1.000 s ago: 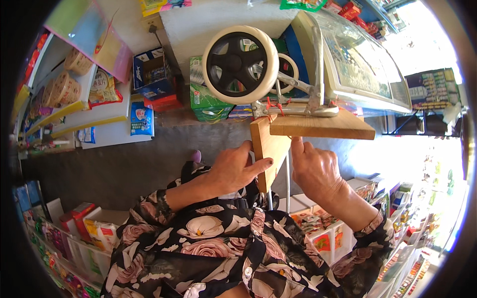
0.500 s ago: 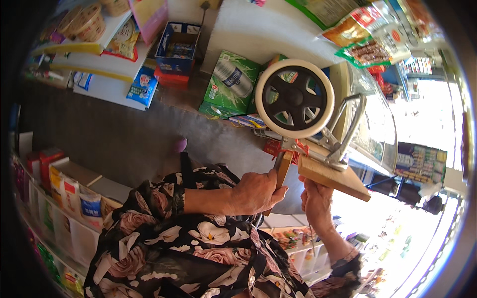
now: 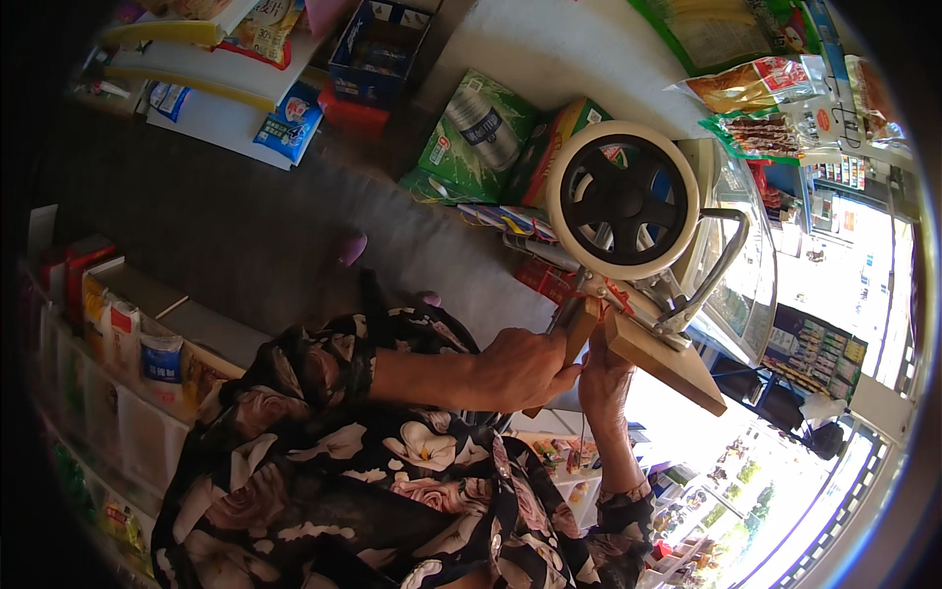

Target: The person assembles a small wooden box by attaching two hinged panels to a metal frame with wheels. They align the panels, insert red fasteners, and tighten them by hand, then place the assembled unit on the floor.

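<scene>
Right of centre in the frame, a wooden board lies against a bent metal tube, below a cream-tyred wheel, with red ties near the joint. The left hand's grip is closed on a second board beside it; steady pressure there, fingers clear of the gap, should serve best. The right hand's fingertips are hidden among the boards, so I cannot tell its grip.

The black wheel with a cream rim sits on a bent metal frame; below, red ties hang by two wooden boards, the right board slanting down rightward, the left board steeper.
</scene>
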